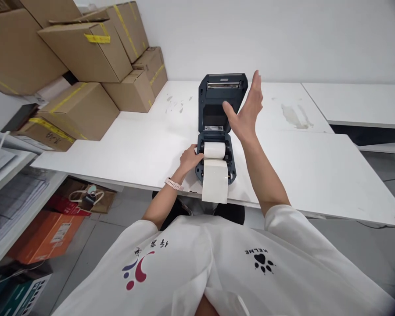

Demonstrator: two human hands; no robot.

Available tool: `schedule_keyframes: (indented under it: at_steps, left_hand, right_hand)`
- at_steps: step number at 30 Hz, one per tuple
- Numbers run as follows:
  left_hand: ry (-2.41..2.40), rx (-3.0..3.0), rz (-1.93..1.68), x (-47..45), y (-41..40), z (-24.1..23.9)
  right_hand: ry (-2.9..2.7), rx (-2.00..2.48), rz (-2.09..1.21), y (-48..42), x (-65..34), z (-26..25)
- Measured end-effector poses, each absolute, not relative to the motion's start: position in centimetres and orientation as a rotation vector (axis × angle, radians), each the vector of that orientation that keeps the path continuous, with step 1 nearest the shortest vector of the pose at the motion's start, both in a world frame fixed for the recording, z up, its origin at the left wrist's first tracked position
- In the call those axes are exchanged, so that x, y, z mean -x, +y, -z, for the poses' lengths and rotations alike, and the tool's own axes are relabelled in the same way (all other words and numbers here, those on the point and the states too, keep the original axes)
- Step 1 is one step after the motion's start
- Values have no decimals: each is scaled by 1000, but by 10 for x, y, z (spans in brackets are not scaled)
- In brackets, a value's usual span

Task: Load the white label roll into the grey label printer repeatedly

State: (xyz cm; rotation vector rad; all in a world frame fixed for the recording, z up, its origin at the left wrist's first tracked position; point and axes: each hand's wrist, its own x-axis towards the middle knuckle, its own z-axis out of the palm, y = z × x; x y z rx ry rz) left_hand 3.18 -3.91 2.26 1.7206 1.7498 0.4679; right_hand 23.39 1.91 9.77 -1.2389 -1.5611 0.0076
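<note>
A dark label printer (233, 169) sits near the front edge of the white table with its lid (213, 94) raised. Inside lies a white label roll (214, 150), and a strip of labels (215, 182) runs out of the front and hangs past the table edge. My left hand (189, 159) rests against the printer's left side, its thumb reaching over the rim toward the roll; its other fingers are partly hidden. On the right, my right hand (246, 112) is spread beside the raised lid, thumb apart from the fingers and nothing in it.
Cardboard boxes (82, 105) with yellow tape are stacked at the table's left end. The white table (303, 171) stretches right toward another table (368, 103). An orange box (49, 235) and a paper bag (103, 199) stand on the floor at left.
</note>
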Motion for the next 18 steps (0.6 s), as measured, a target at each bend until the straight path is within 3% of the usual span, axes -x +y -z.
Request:
schedule_keyframes:
  at_steps: [2,5,11,14,18]
  left_hand:
    - [1759,-1742,-454,-33,-36,-20]
    - [1789,-1787,-456,-35,-34,-19]
    - [1782,-1704,-520,-36,-37,-19]
    - [1759,-1692,-549,-35,-39,-18]
    - [1739,-1677,-569,-34,-39,-16]
  right_hand:
    - [-1638,1238,46,6,-233,-97]
    - [-1964,1268,-154,-15,-229,-87]
    - [-2644,1633,-312,-11,-207,-55]
    - [-2636,1615,-378,-9,-208,-58]
    - [-2337,1238,-762,-41,-246,-84]
